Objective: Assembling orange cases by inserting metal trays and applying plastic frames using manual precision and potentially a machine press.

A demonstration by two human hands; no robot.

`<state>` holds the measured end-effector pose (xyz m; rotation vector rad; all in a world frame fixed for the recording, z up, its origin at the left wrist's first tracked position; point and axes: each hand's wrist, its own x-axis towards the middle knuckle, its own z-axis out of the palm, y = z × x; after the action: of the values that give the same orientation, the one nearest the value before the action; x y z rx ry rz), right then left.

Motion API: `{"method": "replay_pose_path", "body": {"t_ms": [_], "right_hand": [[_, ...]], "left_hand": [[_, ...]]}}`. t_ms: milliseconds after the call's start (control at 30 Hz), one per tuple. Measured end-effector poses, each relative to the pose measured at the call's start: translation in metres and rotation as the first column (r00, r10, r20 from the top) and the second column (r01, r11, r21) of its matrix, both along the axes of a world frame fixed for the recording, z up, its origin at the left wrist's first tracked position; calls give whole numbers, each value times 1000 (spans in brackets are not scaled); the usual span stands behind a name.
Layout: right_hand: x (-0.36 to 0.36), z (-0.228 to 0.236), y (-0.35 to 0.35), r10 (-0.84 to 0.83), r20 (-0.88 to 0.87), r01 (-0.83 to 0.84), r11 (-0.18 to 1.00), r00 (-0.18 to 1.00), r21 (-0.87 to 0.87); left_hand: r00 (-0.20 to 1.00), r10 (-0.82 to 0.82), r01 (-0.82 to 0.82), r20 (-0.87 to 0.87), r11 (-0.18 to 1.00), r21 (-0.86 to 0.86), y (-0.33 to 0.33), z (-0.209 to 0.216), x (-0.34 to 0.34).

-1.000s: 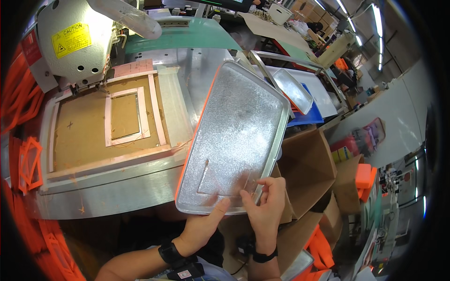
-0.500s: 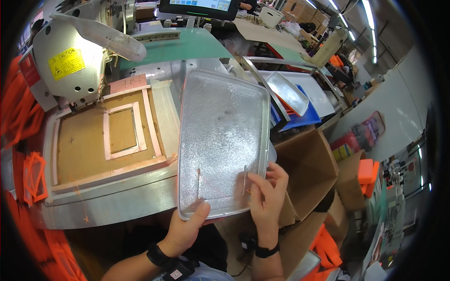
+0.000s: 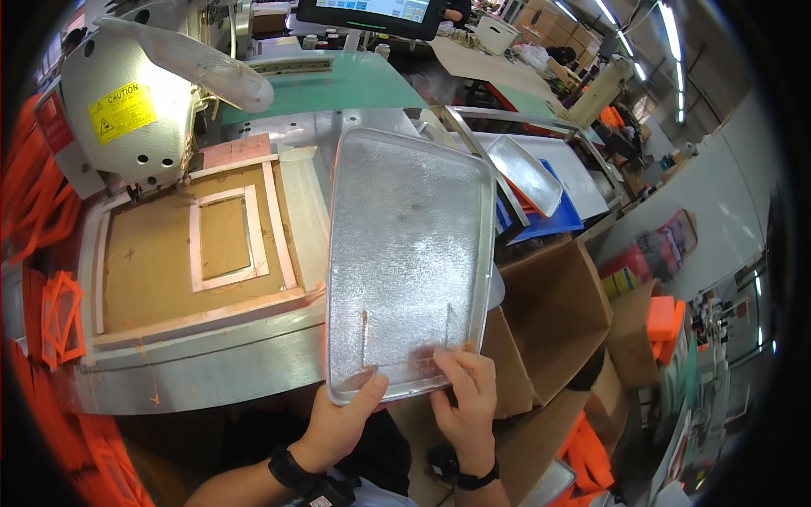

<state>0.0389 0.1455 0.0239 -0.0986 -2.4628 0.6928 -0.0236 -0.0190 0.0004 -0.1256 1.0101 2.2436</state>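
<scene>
Largest in our view is the metal table [image 3: 253, 359], and if we brought the panel back over it too low, a corner could strike its edge. The pale machine head [image 3: 84, 139] at upper left poses a similar risk: a careless swing leftward could knock it. On our right an open cardboard box [image 3: 562, 317] gapes near enough that a slipped panel might fall in. Beneath the head, the taped board [image 3: 135, 291] could have its strips scuffed by a dragged edge. The silver panel [image 3: 405, 245] itself is held up in front of us, between board and box; its upper part seems unsupported, so it could tip or flex. Our left hand [image 3: 340, 424] grips its lower left corner, thumb on the shiny face, fingers hidden behind; if that thumb slid, the panel might twist. Our right hand [image 3: 467, 397] has bent fingers at the lower edge, though we cannot tell whether it pinches anything; hard pressure there could crease the face. A fingertip could also snag the narrow line [image 3: 364, 338] on the panel.
</scene>
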Motion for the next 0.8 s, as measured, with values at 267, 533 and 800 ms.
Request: {"method": "replay_pose_path", "body": {"t_ms": [267,533,800], "right_hand": [[-3,1,-2,-29,17,29,1000,999,2],[-2,-2,-4,-33,-12,33,999,999,-19],[0,-9,0,-36,-40,36,999,999,-16]], "left_hand": [[1000,23,-23,-13,999,-34,2,3,0],[1000,23,-24,-15,999,-35,3,0,1],[999,35,-36,-17,999,-38,4,1,2]]}}
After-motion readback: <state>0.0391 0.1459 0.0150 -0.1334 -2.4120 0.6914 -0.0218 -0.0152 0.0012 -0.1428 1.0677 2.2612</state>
